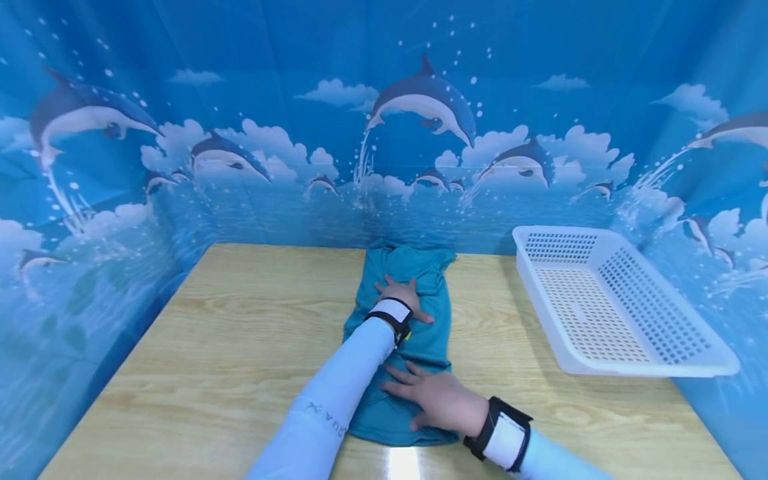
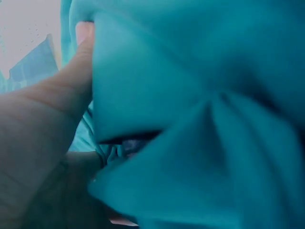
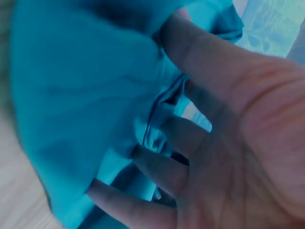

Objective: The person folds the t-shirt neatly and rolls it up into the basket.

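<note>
A teal garment, folded into a long strip, lies on the wooden table with its far end bunched near the back edge. On its upper half rests my left hand, fingers spread. My right hand touches the lower part from the right side, its fingers also spread. The left wrist view shows the thumb against loose folds of teal cloth, the other fingers mostly hidden. In the right wrist view, separated fingers meet the creased fabric. The exact kind of garment cannot be told.
A white perforated plastic basket stands at the table's right side, partly over its edge. Pale wood tabletop extends left of the cloth. A blue dolphin-print curtain encloses the back and sides.
</note>
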{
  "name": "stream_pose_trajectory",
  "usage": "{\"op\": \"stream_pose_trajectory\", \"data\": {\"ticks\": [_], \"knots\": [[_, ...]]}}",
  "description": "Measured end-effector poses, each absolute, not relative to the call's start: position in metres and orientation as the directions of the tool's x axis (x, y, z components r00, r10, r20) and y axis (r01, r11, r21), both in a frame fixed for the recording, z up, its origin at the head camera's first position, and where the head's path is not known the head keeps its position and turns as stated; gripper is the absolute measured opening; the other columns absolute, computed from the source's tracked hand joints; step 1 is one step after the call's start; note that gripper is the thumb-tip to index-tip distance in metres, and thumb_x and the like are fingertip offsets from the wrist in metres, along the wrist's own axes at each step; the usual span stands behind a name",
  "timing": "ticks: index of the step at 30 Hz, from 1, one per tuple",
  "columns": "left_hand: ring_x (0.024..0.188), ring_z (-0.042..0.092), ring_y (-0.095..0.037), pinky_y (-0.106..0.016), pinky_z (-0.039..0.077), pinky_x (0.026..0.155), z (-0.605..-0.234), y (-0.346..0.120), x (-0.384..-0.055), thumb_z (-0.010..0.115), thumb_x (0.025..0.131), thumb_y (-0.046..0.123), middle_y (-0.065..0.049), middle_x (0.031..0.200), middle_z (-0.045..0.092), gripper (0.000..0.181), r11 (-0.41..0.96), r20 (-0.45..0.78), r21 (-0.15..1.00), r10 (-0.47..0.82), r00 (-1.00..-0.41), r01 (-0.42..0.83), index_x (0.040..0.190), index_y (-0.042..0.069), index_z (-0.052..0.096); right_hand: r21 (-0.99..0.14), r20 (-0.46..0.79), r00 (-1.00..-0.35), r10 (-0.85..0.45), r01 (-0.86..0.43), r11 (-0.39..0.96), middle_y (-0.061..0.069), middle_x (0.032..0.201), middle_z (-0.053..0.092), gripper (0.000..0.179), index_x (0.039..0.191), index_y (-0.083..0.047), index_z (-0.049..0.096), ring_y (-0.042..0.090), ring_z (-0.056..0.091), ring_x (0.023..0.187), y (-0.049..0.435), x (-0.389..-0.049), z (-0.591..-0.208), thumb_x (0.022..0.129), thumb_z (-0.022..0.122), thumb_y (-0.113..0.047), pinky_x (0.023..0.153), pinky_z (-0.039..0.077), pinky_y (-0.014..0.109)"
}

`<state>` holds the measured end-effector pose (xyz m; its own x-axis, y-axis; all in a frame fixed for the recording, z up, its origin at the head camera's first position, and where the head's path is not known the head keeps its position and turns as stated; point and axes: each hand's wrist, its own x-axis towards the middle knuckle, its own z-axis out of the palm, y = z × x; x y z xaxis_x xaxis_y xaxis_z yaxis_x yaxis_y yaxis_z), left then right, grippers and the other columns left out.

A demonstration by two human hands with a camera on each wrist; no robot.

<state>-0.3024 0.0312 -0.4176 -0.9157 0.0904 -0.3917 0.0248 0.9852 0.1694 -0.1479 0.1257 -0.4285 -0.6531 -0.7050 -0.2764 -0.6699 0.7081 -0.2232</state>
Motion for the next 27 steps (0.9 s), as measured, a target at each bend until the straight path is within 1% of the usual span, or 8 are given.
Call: {"op": "stream_pose_trajectory", "data": {"ticks": [5, 13, 15, 19, 21, 23, 25, 27], "knots": [[0.139, 0.012, -0.054, -0.06, 0.041, 0.098, -0.422, 0.034, -0.31, 0.064, 0.071, 0.071, -0.027, 0.156, 0.007, 0.107, 0.991, -0.402, 0.132, 0.041, -0.915, -0.013, 0.153, 0.026, 0.014, -0.264, -0.277, -0.628, -0.727, -0.678, 0.686, 0.0, 0.154, 0.032, 0.073, 0.144, -0.029, 0.042, 0.033, 0.035, 0.138, 0.138, -0.148, -0.427, 0.078, 0.075, -0.028, 0.092, 0.05, 0.039], [0.137, 0.019, -0.054, -0.051, 0.053, 0.083, -0.43, 0.037, -0.316, 0.059, 0.068, 0.078, -0.027, 0.155, 0.01, 0.11, 0.998, -0.38, 0.055, 0.026, -0.925, 0.005, 0.154, 0.029, 0.011, -0.287, -0.268, -0.612, -0.744, -0.686, 0.668, 0.002, 0.154, 0.033, 0.073, 0.143, -0.027, 0.043, 0.034, 0.032, 0.139, 0.147, -0.145, -0.426, 0.078, 0.076, -0.021, 0.098, 0.047, 0.041], [0.137, 0.02, -0.054, -0.051, 0.052, 0.087, -0.43, 0.034, -0.314, 0.058, 0.069, 0.078, -0.027, 0.155, 0.011, 0.109, 0.998, -0.366, 0.068, 0.043, -0.93, 0.02, 0.154, 0.027, 0.011, -0.289, -0.265, -0.612, -0.745, -0.687, 0.667, 0.003, 0.154, 0.032, 0.072, 0.143, -0.027, 0.043, 0.035, 0.031, 0.139, 0.149, -0.145, -0.426, 0.079, 0.075, -0.02, 0.1, 0.045, 0.044], [0.137, 0.023, -0.052, -0.054, 0.038, 0.104, -0.424, 0.018, -0.309, 0.056, 0.078, 0.072, -0.03, 0.154, 0.01, 0.103, 0.974, -0.363, 0.219, 0.143, -0.921, 0.065, 0.154, 0.02, 0.011, -0.293, -0.245, -0.617, -0.747, -0.688, 0.664, 0.005, 0.155, 0.029, 0.072, 0.144, -0.028, 0.041, 0.035, 0.03, 0.14, 0.152, -0.143, -0.429, 0.081, 0.073, -0.02, 0.103, 0.041, 0.049], [0.137, 0.025, -0.049, -0.055, 0.032, 0.108, -0.417, 0.005, -0.306, 0.056, 0.083, 0.065, -0.03, 0.155, 0.008, 0.098, 0.938, -0.369, 0.334, 0.22, -0.903, 0.092, 0.154, 0.018, 0.01, -0.301, -0.228, -0.628, -0.744, -0.681, 0.667, 0.006, 0.156, 0.028, 0.072, 0.146, -0.028, 0.038, 0.034, 0.031, 0.14, 0.155, -0.142, -0.432, 0.082, 0.072, -0.02, 0.103, 0.04, 0.05], [0.139, 0.024, -0.046, -0.055, 0.031, 0.109, -0.409, -0.009, -0.302, 0.059, 0.086, 0.057, -0.028, 0.155, 0.006, 0.092, 0.894, -0.358, 0.431, 0.295, -0.886, 0.123, 0.154, 0.017, 0.011, -0.324, -0.204, -0.642, -0.739, -0.668, 0.67, 0.007, 0.156, 0.027, 0.072, 0.147, -0.026, 0.037, 0.032, 0.034, 0.138, 0.158, -0.141, -0.434, 0.083, 0.072, -0.022, 0.103, 0.04, 0.05], [0.14, 0.026, -0.042, -0.053, 0.032, 0.109, -0.401, -0.023, -0.294, 0.063, 0.087, 0.049, -0.025, 0.156, 0.013, 0.087, 0.858, -0.304, 0.477, 0.363, -0.881, 0.189, 0.153, 0.016, 0.018, -0.356, -0.174, -0.661, -0.73, -0.649, 0.672, 0.008, 0.155, 0.029, 0.07, 0.147, -0.023, 0.037, 0.031, 0.038, 0.136, 0.162, -0.139, -0.436, 0.085, 0.07, -0.022, 0.103, 0.041, 0.048], [0.137, 0.032, -0.039, -0.05, 0.036, 0.106, -0.394, -0.036, -0.281, 0.069, 0.085, 0.04, -0.022, 0.152, 0.028, 0.078, 0.832, -0.213, 0.484, 0.411, -0.886, 0.27, 0.148, 0.013, 0.032, -0.381, -0.133, -0.679, -0.722, -0.638, 0.67, 0.008, 0.152, 0.035, 0.064, 0.144, -0.019, 0.042, 0.029, 0.043, 0.133, 0.167, -0.136, -0.436, 0.086, 0.069, -0.023, 0.102, 0.043, 0.045]]}}
